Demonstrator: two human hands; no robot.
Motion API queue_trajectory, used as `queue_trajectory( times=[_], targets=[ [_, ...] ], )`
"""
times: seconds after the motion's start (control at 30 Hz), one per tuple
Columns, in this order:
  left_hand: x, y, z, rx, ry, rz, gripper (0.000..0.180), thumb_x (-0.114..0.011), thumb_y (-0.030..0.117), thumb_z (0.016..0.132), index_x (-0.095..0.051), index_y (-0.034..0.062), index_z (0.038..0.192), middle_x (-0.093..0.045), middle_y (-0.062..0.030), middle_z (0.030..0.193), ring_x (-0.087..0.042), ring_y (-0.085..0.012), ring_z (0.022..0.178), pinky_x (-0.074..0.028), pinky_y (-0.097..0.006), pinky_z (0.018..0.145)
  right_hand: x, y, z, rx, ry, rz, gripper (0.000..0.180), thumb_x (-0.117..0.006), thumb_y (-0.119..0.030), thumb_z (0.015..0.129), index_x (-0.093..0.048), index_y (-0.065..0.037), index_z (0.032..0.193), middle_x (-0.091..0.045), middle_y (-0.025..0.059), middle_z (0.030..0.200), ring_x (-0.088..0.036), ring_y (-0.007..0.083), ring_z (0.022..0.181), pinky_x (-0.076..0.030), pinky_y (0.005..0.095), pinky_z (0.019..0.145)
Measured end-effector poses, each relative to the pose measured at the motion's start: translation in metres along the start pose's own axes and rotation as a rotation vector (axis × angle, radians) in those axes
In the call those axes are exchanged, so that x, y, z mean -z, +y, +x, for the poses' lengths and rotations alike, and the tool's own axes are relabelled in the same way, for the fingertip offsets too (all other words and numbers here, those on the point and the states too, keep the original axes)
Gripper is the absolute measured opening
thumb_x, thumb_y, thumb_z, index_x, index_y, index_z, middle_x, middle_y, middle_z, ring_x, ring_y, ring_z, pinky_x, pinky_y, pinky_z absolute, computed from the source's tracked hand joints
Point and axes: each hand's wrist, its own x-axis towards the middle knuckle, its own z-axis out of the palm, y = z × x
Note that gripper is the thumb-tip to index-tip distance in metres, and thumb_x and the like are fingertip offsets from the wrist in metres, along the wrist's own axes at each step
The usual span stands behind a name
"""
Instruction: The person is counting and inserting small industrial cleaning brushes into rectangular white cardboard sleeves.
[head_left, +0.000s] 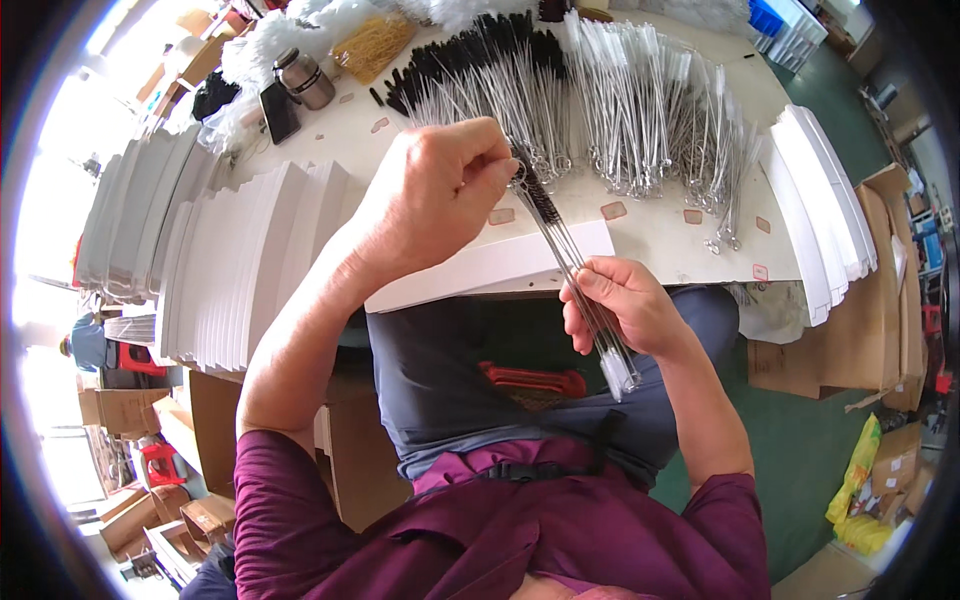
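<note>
You have a small bundle of wire brushes [570, 252] slanting across the near edge of the bench [690, 264], its lower end above your lap [430, 370]. Your right hand [632, 303] has its fingers closed around the shafts, below the black bristles and above a white-bristled end. Your left hand [438, 195] appears to pinch the upper end, where wire loops show, though the exact contact is partly hidden. A long white box [505, 265] lies behind the bundle; black brushes [490, 90] and white brushes [630, 105] are heaped beyond. The step in hand looks like gathering and evening up the set; the next move calls for a steady right grip while your left fingers align the ends.
</note>
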Motion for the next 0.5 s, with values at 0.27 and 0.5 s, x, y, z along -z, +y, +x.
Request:
queue_trajectory(
  times=[0.27, 0.5],
  targets=[
    [-0.018, -0.04, -0.005, 0.095, 0.07, -0.159, 0.013, -0.067, 0.01, 0.096, -0.066, -0.002, 0.089, -0.065, -0.0083, 0.07, -0.063, -0.013, 0.065, -0.051, -0.03, 0.061, 0.0, 0.009, -0.012, -0.015, 0.113, -0.181, 0.03, -0.047, -0.022, 0.111, -0.063, 0.003, 0.107, -0.068, 0.0088, 0.079, -0.068, 0.016, 0.063, -0.057, 0.0289, 0.06],
    [-0.029, -0.045, -0.009, 0.14, 0.143, -0.197, 0.012, -0.068, 0.01, 0.093, -0.068, -0.0014, 0.088, -0.066, -0.0126, 0.067, -0.063, -0.016, 0.061, -0.051, -0.033, 0.059, 0.001, 0.014, -0.019, -0.029, 0.16, -0.193, 0.029, -0.048, -0.023, 0.111, -0.065, 0.002, 0.11, -0.066, 0.0044, 0.078, -0.062, 0.0108, 0.059, -0.051, 0.0237, 0.055]
  ],
)
